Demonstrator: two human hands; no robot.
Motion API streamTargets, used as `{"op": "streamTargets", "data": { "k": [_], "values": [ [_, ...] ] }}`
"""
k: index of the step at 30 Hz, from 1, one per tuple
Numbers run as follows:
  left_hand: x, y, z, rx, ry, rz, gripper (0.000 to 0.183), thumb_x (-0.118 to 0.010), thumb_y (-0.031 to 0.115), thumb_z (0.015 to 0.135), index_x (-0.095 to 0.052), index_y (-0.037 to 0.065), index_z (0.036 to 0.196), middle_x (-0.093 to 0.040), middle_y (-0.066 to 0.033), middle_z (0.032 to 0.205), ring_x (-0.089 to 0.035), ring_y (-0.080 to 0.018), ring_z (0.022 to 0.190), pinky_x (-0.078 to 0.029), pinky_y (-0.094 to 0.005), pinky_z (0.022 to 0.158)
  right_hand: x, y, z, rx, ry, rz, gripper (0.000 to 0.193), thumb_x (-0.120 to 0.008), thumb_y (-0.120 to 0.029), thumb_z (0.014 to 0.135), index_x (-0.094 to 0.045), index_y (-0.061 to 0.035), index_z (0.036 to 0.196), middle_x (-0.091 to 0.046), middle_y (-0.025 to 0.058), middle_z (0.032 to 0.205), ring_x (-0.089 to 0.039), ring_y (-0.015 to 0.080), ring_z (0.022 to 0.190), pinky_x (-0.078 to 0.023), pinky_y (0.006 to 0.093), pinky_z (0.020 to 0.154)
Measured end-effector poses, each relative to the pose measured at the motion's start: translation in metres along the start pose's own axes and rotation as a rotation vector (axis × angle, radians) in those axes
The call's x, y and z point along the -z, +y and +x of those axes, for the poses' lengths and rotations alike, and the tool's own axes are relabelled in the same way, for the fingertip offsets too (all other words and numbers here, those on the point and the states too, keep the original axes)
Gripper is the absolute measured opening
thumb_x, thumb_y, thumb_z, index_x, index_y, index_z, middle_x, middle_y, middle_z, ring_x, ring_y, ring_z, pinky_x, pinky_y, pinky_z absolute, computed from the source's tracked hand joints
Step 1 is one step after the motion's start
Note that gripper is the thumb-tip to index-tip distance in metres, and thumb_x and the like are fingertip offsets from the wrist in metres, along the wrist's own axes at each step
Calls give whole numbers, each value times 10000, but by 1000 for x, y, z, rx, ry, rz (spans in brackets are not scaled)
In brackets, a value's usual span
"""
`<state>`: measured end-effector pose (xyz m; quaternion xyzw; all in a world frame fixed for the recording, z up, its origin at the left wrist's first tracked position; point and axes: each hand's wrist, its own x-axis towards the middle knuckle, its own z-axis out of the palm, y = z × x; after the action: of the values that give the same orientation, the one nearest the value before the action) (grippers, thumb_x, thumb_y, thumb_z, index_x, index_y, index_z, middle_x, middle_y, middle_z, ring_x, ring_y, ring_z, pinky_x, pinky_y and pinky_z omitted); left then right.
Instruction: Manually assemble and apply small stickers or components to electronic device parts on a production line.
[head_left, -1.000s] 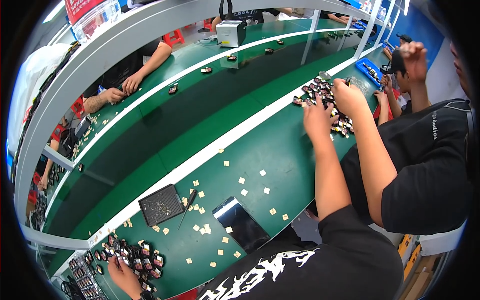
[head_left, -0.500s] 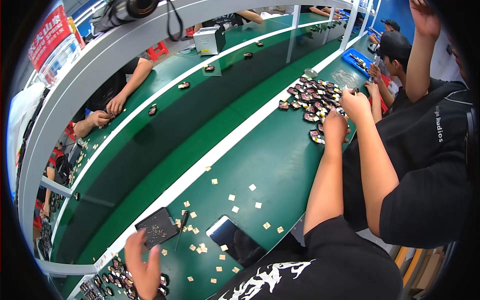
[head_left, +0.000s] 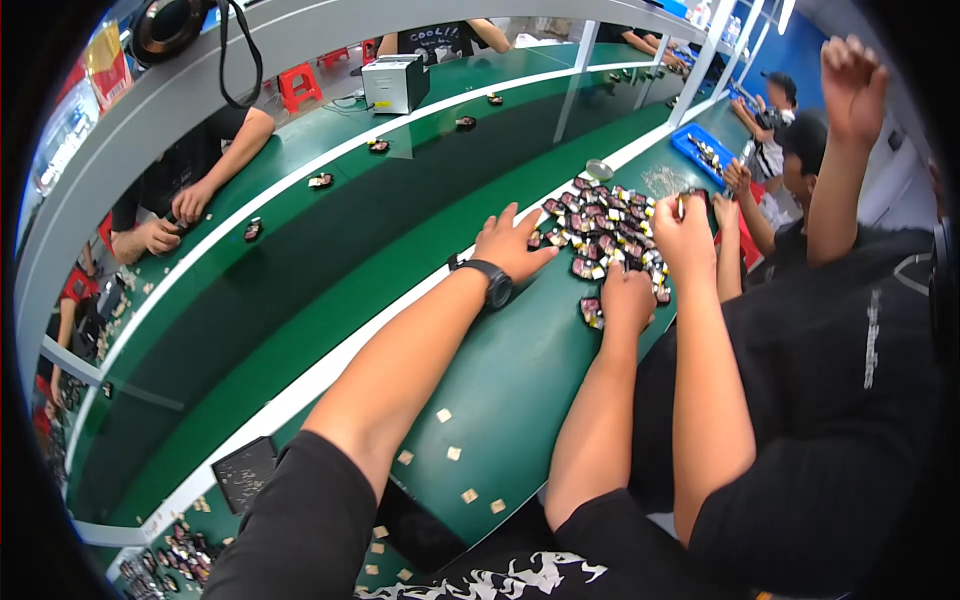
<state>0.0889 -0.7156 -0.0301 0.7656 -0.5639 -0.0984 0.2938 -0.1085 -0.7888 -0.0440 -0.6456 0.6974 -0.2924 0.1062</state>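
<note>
My left hand (head_left: 512,246), with a black watch (head_left: 494,283) on its wrist, reaches across the green table with fingers spread. Its fingertips are at the left edge of a pile of small black parts (head_left: 610,215) that show pinkish and yellow patches. My right hand (head_left: 628,298) is at the near side of this pile, its fingers curled; whatever they hold is hidden. Close by its left side is a single black part (head_left: 591,312). Just right of it, a co-worker's hand (head_left: 683,238) grips a small dark part above the table.
Pale square chips (head_left: 454,453) lie scattered nearer me. A dark phone (head_left: 425,530) and a black tray (head_left: 240,478) are partly behind my left arm. More black parts (head_left: 185,555) lie lower left. A blue tray (head_left: 690,150) stands beyond the pile; a conveyor (head_left: 400,260) runs along the left.
My left hand has swung from beside the black tray up to the pile. My right hand stays by the pile. The view has shifted, and parts on the conveyor appear further left.
</note>
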Motion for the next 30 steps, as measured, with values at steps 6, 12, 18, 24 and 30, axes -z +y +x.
{"op": "streamTargets", "data": {
  "k": [6,12,18,24,30],
  "values": [
    [-32,8,47,-63,13,-22,668,-611,567,914,-495,266,1499,-437,-126,1569,-346,-480,1441,-227,-619,1191,-11,-17,-12,51,-37,-83,492,-663,-525,892,-690,-34,870,-719,194,1021,-645,409,1060,-402,633,1015],
    [-36,14,41,-152,22,-55,387,-641,389,929,-666,224,1278,-598,-35,1389,-479,-303,1357,-203,-674,1168,-6,-23,-12,222,-142,161,513,-724,-479,851,-615,7,730,-670,165,721,-629,376,713,-514,447,797],
    [-45,11,20,-283,153,-89,297,-648,279,921,-696,146,1182,-636,-115,1227,-568,-352,1199,-403,-472,1079,-20,-19,-32,355,37,129,416,-798,-280,787,-589,21,591,-712,247,831,-681,413,1089,-523,459,940],
    [-29,5,-25,-229,145,-119,252,-641,216,926,-700,134,1156,-633,-119,1213,-536,-368,1214,-419,-470,1067,-8,-9,-54,415,-302,302,383,-803,-284,790,-607,-21,593,-699,236,1205,-609,405,1218,-396,518,1105],
    [-4,-7,-82,-186,144,-160,259,-650,188,914,-688,122,1162,-605,-140,1253,-523,-389,1225,-412,-477,1082,6,-8,-112,566,-273,300,341,-797,-245,793,-622,-2,628,-660,288,1252,-606,448,1186,-410,508,1096]
  ]
}}
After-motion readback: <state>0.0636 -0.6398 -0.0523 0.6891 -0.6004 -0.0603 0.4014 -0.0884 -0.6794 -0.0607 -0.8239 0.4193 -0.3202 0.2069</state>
